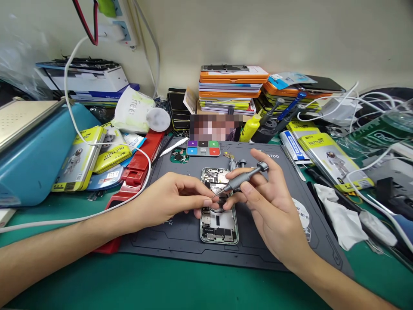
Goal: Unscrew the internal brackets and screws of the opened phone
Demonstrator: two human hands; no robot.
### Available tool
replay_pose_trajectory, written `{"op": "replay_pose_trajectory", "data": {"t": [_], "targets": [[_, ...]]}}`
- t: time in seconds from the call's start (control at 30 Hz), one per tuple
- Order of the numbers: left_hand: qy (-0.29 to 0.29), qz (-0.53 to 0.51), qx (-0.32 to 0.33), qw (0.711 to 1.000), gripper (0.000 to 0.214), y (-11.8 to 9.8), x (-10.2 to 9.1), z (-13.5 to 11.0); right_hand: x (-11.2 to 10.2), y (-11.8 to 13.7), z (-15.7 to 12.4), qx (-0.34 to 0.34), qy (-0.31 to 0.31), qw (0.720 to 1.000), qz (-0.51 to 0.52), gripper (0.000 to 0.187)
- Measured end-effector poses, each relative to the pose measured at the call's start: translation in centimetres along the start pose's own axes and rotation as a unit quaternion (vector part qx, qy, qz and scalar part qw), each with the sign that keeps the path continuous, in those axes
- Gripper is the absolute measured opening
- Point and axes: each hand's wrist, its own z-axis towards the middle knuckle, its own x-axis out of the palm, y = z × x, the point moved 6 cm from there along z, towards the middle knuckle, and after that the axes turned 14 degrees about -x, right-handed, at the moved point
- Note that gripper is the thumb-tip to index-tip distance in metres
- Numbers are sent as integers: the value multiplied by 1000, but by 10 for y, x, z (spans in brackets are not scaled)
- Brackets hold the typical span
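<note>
My right hand holds a grey precision screwdriver between thumb and fingers, its shaft slanting down to the left. Where the bit ends, my left hand is closed in a pinch of thumb and forefinger; whatever sits between those fingertips is too small to make out. Both hands are above an opened phone, which lies upright in view on a dark grey work mat. Its inner parts are exposed, and my fingers hide some of its middle.
Beyond the phone lie a coloured screw tray, a white pry stick and more screwdrivers. Stacked boxes stand by the wall. A red tool and a white cable are left; battery packs and a green bottle right.
</note>
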Motion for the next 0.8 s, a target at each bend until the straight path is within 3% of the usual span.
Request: {"op": "replay_pose_trajectory", "data": {"t": [0.8], "targets": [[5, -21, 3, 1000, 12, -2, -1, 0, 0, 2, 0, -31, -7, 999, 9, 49]]}}
